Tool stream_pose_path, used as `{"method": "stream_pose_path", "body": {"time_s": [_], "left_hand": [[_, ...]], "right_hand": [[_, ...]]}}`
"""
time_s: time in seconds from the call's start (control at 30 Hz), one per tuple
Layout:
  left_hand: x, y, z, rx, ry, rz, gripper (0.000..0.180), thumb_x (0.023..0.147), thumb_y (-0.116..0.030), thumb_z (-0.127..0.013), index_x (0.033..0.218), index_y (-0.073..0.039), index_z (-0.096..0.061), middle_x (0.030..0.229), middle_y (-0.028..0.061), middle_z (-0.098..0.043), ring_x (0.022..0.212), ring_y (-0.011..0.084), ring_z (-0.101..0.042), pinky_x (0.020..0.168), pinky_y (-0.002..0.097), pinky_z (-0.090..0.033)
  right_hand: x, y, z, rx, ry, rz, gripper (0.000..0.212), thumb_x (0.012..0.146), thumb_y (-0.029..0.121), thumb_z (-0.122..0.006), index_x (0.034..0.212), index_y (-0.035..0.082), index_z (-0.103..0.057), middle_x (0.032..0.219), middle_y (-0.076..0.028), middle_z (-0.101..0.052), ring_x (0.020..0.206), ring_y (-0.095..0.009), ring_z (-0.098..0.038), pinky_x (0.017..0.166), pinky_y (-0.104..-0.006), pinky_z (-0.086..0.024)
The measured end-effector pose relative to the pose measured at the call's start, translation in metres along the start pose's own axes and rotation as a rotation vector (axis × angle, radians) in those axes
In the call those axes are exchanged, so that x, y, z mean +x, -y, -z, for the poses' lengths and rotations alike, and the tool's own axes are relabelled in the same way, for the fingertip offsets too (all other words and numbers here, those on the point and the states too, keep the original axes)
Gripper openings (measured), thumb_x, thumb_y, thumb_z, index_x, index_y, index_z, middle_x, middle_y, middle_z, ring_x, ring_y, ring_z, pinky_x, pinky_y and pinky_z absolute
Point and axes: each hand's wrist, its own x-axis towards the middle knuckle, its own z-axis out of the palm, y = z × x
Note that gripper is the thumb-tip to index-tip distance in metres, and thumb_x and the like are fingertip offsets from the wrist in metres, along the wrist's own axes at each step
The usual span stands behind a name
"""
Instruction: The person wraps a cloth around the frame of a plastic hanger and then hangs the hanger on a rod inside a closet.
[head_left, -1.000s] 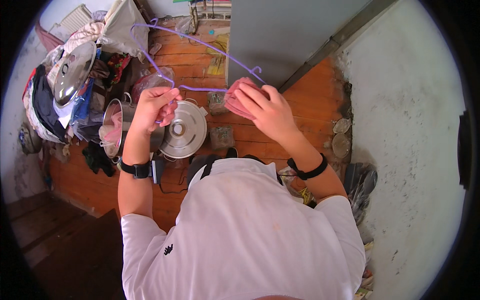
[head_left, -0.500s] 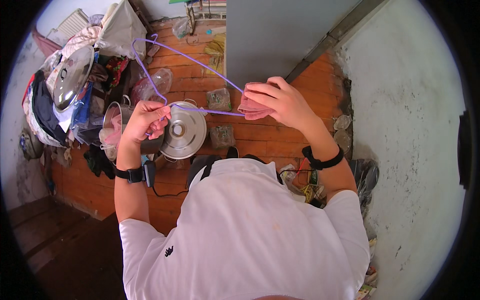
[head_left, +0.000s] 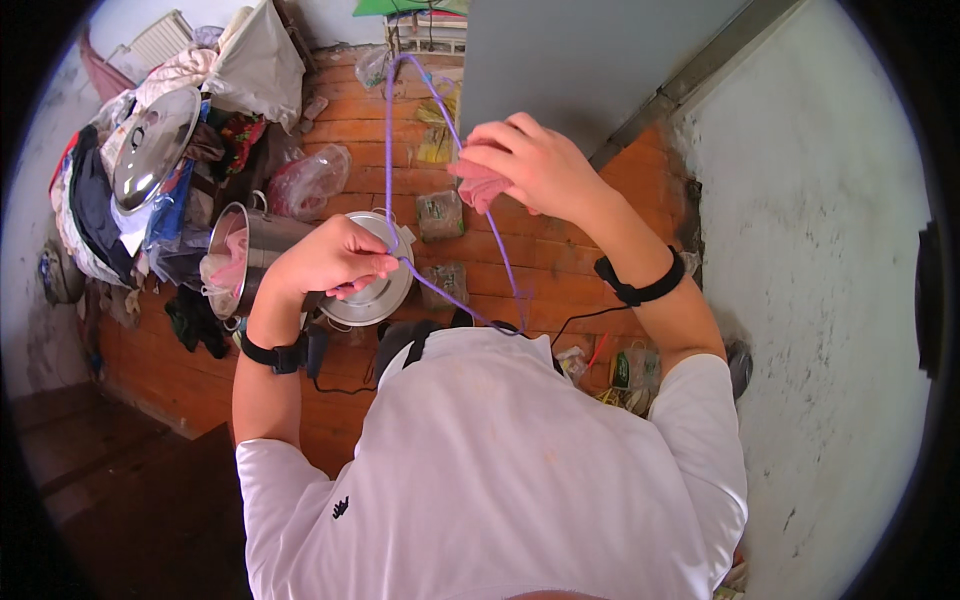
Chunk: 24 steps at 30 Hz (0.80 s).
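Observation:
My left hand [head_left: 335, 258] is closed, pinching a purple clothes hanger [head_left: 388, 140] between thumb and fingers. The hanger's long loop reaches away from me, and its lower end comes close to my shirt front. A folded pink cloth [head_left: 481, 187] is gripped in my right hand [head_left: 535, 165], against the far-right side of the hanger wire. Whether the cloth wraps round the wire is hidden by my fingers. Each wrist wears a black strap.
Below my left hand stand a steel pot [head_left: 226, 240] with pink fabric inside and a round silver lid [head_left: 368, 297]. Piled clothes and a shiny domed lid [head_left: 157, 150] lie at left. Plastic packs [head_left: 440, 215] rest on the plank floor. A grey panel [head_left: 560, 70] stands ahead, a white wall at right.
The hanger has turned, its long end now pointing away from me. My right hand has moved slightly up and left with the cloth; my left hand has moved right, still gripping the hanger.

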Motion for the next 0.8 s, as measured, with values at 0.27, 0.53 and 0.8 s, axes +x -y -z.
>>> {"method": "stream_pose_path", "body": {"time_s": [0.27, 0.53, 0.8], "left_hand": [[0.004, -0.015, -0.007, 0.185, -0.007, -0.011, 0.042, 0.106, -0.018, -0.074, 0.070, 0.000, -0.064, 0.056, -0.0007, -0.054, 0.046, 0.0073, -0.048, 0.043, 0.0282, -0.037], [-0.002, -0.017, -0.002, 0.157, -0.144, -0.013, 0.039, 0.107, -0.017, -0.073, 0.075, 0.003, -0.069, 0.057, -0.0002, -0.056, 0.043, 0.0064, -0.049, 0.040, 0.0280, -0.034], [-0.002, -0.010, -0.003, 0.114, -0.134, -0.003, 0.040, 0.107, -0.016, -0.073, 0.074, 0.004, -0.067, 0.057, 0.0001, -0.056, 0.043, 0.0068, -0.048, 0.041, 0.0286, -0.033]], "right_hand": [[0.062, -0.031, 0.006, -0.217, -0.195, -0.033, 0.054, 0.078, 0.015, -0.087, 0.129, 0.026, -0.069, 0.129, 0.007, -0.064, 0.111, -0.025, -0.064, 0.085, -0.0393, -0.065], [0.085, -0.017, 0.013, -0.107, -0.201, -0.184, 0.048, 0.083, 0.018, -0.084, 0.129, 0.025, -0.072, 0.131, 0.006, -0.066, 0.121, -0.027, -0.065, 0.089, -0.0437, -0.064], [0.093, -0.024, 0.033, 0.433, -0.277, -0.566, 0.047, 0.087, 0.026, -0.079, 0.132, 0.011, -0.074, 0.123, -0.016, -0.072, 0.109, -0.037, -0.073, 0.094, -0.0453, -0.058]]}}
